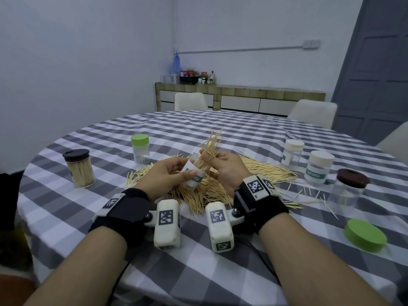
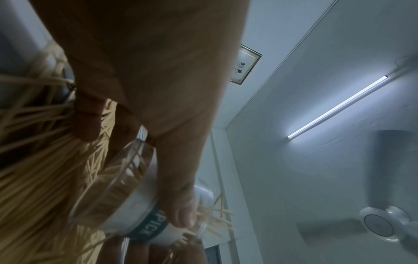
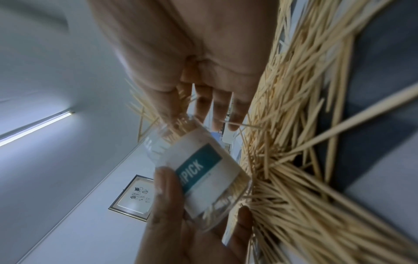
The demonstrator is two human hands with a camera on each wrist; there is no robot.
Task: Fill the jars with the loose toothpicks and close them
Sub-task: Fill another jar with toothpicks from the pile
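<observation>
Just above the loose pile of pale wooden toothpicks (image 1: 231, 180) near the table's (image 1: 198, 272) middle, the left hand (image 1: 170, 174) grips a tilted clear plastic jar with a white-and-teal label (image 1: 194, 173), while the right hand (image 1: 223, 167) pinches a toothpick bundle (image 1: 209, 146) into its open mouth

centre: toothpick pile (image 1: 220, 184) on table (image 1: 220, 272)
above pile: open jar (image 1: 194, 173), bundle (image 1: 210, 146) in its mouth
left: two capped jars (image 1: 80, 167)
right: three jars (image 1: 318, 167); loose lid (image 1: 365, 235) nearer
</observation>
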